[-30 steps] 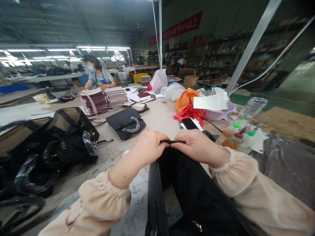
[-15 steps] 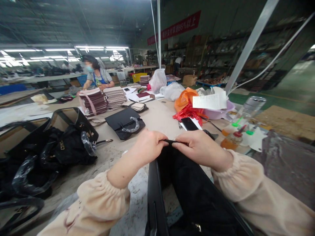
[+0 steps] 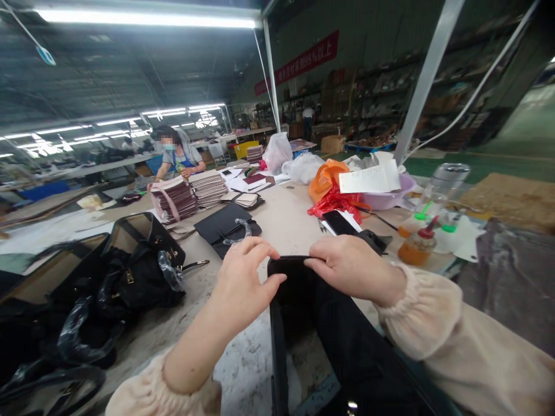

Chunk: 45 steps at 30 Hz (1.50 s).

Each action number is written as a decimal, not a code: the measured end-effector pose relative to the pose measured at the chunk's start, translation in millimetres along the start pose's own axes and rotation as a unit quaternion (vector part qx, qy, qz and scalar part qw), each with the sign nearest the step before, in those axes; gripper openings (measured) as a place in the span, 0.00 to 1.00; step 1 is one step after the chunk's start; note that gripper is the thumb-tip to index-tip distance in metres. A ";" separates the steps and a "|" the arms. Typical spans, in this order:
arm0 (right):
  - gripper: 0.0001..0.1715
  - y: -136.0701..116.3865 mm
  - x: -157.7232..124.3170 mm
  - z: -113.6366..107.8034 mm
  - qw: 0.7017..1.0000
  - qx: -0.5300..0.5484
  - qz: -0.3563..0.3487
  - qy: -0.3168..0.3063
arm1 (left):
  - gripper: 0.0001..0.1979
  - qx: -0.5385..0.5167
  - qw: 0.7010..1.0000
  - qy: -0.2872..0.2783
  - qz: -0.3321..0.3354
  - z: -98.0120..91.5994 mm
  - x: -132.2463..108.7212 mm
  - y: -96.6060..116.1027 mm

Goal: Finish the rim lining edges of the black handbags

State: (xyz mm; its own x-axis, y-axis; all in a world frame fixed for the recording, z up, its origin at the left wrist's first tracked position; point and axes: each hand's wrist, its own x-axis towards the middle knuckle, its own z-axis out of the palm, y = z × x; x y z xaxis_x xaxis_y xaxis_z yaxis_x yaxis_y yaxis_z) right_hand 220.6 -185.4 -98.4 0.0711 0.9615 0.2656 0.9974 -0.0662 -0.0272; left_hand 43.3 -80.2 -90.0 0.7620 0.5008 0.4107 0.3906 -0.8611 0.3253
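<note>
A black handbag body (image 3: pixel 347 341) stands in front of me with its opening facing up, and the worktop shows through its inside. At its far rim, my right hand (image 3: pixel 358 266) pinches the edge between thumb and fingers. My left hand (image 3: pixel 243 283) is at the left corner of that same rim, its thumb and forefinger spread apart around the corner; whether they touch it is hard to tell. A small gold-coloured metal fitting (image 3: pixel 352 408) shows low on the bag.
Black handbags (image 3: pixel 143 254) with plastic-wrapped handles crowd the left. A flat black bag piece (image 3: pixel 221 222) lies ahead, near stacked maroon pieces (image 3: pixel 176 199). To the right are a phone (image 3: pixel 339 222), orange-liquid bottle (image 3: pixel 416 248) and lilac basin (image 3: pixel 390 199). A co-worker (image 3: pixel 180 156) sits beyond.
My left thumb and forefinger have parted from their pinch on the rim, and that hand has shifted left. My right hand keeps its hold. The view has tilted.
</note>
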 end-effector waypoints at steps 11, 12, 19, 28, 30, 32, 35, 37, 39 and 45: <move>0.18 -3.6 0.6 -0.2 1.000 0.006 0.012 -0.005 | 0.02 0.096 0.995 -0.006 0.011 14.6 13.9 3.0; 0.18 -3.1 0.3 -0.8 1.000 0.007 0.013 -0.007 | 0.03 0.085 0.996 -0.007 0.016 15.7 14.9 2.9; 0.18 0.2 -2.4 -1.7 1.000 0.015 0.018 -0.010 | 0.05 -0.033 0.999 -0.016 0.037 22.5 15.7 1.7; 0.17 3.3 -2.8 1.1 1.000 0.016 0.021 -0.007 | 0.04 0.009 0.999 -0.008 0.030 24.9 16.3 7.9; 0.17 3.2 -2.8 1.4 1.000 0.016 0.022 -0.003 | 0.07 0.014 0.999 -0.003 0.040 25.1 16.1 7.7; 0.17 2.5 -2.8 1.7 1.000 0.016 0.025 -0.001 | 0.07 0.027 0.998 0.008 0.058 25.3 15.4 7.2; 0.18 1.0 -2.8 2.1 0.999 0.019 0.031 -0.003 | 0.06 0.060 0.995 0.035 0.076 25.0 13.8 7.4; 0.18 0.4 -3.1 2.2 0.999 0.022 0.036 -0.002 | 0.06 0.079 0.993 0.049 0.077 24.5 12.7 8.5; 0.18 0.3 -3.3 2.2 0.999 0.025 0.037 0.001 | 0.05 0.091 0.992 0.054 0.074 23.9 12.2 10.0; 0.17 1.6 -4.0 3.4 0.999 0.027 0.042 0.005 | 0.04 0.104 0.991 0.041 0.067 23.6 14.7 13.7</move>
State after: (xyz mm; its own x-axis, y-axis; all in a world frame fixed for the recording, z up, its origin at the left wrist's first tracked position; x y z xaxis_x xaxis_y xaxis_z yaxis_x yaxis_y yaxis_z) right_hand 221.8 -188.4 -102.8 0.1542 0.9506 0.2694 0.9861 -0.1311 -0.1019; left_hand 72.0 -86.7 -99.7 0.7731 0.3786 0.5090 0.3933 -0.9156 0.0836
